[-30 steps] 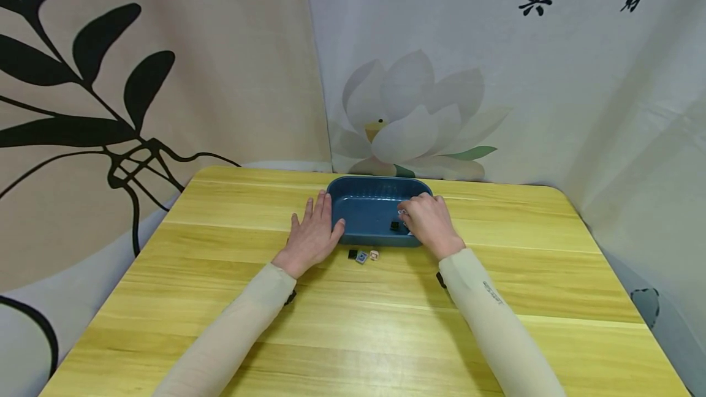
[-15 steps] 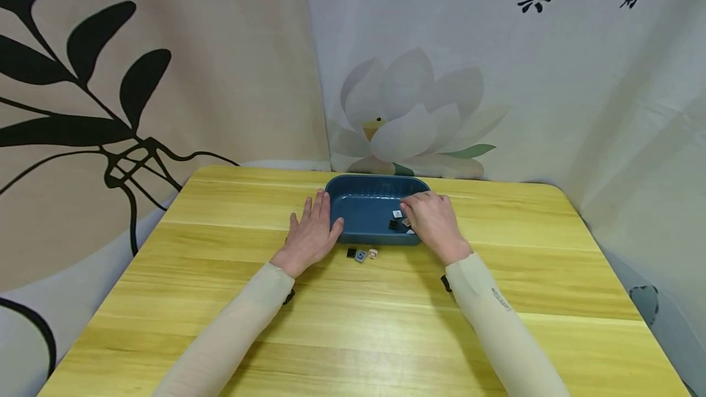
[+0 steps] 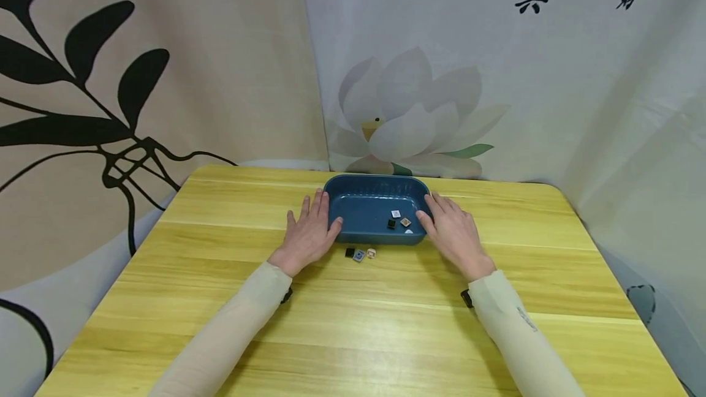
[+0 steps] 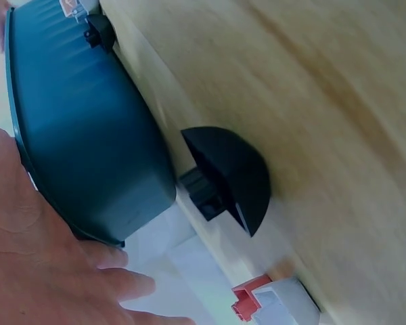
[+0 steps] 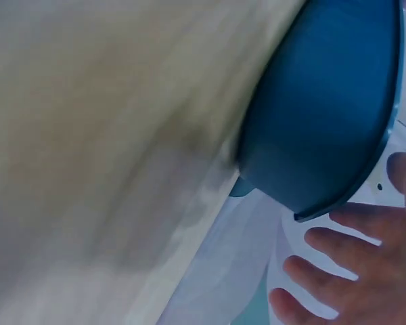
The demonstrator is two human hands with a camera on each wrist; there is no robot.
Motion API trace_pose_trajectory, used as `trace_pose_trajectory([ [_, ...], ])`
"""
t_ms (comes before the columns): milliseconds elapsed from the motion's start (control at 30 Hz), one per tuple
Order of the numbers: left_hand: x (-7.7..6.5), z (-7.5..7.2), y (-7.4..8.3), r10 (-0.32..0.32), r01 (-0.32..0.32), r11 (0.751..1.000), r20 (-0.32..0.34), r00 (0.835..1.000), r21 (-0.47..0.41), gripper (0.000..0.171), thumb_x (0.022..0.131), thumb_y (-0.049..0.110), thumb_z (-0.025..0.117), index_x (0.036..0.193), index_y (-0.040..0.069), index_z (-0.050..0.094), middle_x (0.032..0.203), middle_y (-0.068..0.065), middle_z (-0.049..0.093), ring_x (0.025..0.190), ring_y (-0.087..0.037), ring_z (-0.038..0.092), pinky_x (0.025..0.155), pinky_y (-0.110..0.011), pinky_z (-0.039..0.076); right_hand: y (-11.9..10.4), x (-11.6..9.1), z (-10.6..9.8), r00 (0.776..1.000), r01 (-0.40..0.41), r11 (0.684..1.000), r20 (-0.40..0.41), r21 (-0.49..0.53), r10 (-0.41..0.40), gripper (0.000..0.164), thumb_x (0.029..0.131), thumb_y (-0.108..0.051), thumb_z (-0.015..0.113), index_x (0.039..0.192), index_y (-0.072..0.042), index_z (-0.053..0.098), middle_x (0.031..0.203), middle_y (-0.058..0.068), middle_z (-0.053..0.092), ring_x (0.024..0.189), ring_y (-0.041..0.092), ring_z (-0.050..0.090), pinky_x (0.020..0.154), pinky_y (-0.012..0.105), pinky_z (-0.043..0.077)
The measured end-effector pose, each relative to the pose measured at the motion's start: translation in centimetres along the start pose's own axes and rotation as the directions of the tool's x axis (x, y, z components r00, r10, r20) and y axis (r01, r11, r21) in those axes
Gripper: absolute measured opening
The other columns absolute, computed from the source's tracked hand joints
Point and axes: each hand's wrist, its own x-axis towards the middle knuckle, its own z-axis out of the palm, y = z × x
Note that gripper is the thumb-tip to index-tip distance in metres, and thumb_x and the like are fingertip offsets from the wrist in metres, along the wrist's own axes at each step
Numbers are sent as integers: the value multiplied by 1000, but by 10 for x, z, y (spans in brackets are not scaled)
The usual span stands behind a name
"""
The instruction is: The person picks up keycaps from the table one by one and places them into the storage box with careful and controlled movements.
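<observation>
My left hand lies against the left end of a dark blue rectangular tray, fingers straight and thumb at the near rim. At the tray's right end my right hand is spread, thumb over the rim, holding nothing. Inside, towards the right, lie several small square keycap-like pieces, including a white one, a black one and a brownish one. The left wrist view shows a black piece with a stem and a white-and-red piece beside the tray's left end.
On the wooden table, just in front of the tray, sit a black piece, a blue-grey one and a pinkish-white one. A printed curtain hangs behind the table's far edge.
My right hand has left the pieces inside the tray, let go, moved right to the rim and spread its fingers. The pieces in there now show. My left hand has stayed put.
</observation>
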Motion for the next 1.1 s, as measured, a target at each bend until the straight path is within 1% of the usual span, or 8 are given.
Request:
trace_pose_trajectory([
  [67,-1,0,-1,0,0,1000,-1,1000,1,80,110,54,32,165,2,7,173,-15,2,157,-43,7,115,-77,9,3,-2,3,999,-12,1000,35,13,11,68,111,-51,34,158,-3,40,163,22,36,148,46,35,109,67,37],
  [233,-2,-1,-4,-2,2,1000,13,1000,-1,80,110,57,28,166,5,5,173,-12,0,158,-41,5,116,-76,8,6,-4,9,997,9,1000,79,12,-10,75,111,-57,28,161,-1,32,166,23,27,150,48,30,111,67,35],
  [400,-4,-2,-5,9,-8,1000,20,1000,-14,80,110,58,26,166,7,4,173,-11,1,158,-41,4,116,-76,6,7,-6,11,992,6,1000,122,22,-8,77,110,-58,24,163,-1,24,169,21,20,152,48,24,114,68,30],
  [600,-6,-7,-11,19,-19,1000,-3,1000,-12,82,109,60,26,166,5,6,173,-14,6,157,-43,6,116,-76,8,7,-7,12,988,-11,999,156,33,6,80,110,-59,19,164,-1,18,171,18,14,155,44,18,117,68,24],
  [800,-11,-14,-23,15,-16,1000,-21,1000,-24,81,109,60,27,166,4,10,172,-17,8,157,-44,6,116,-75,10,6,-8,11,986,-11,1000,168,22,7,78,111,-58,19,164,-1,16,172,17,12,156,43,17,118,68,22],
  [867,-13,-17,-28,17,-18,1000,-24,1000,-14,82,108,61,26,166,5,11,172,-17,8,157,-44,6,116,-75,10,6,-8,10,986,-8,1000,167,17,5,78,111,-57,19,164,0,16,172,17,12,155,43,17,118,68,23],
  [1100,-23,-25,-43,35,-35,999,-41,999,-13,78,109,59,31,166,8,17,171,-18,12,156,-46,9,116,-75,13,7,-7,11,987,-5,1000,162,9,3,78,111,-57,19,164,0,16,171,18,13,155,43,19,117,69,23],
])
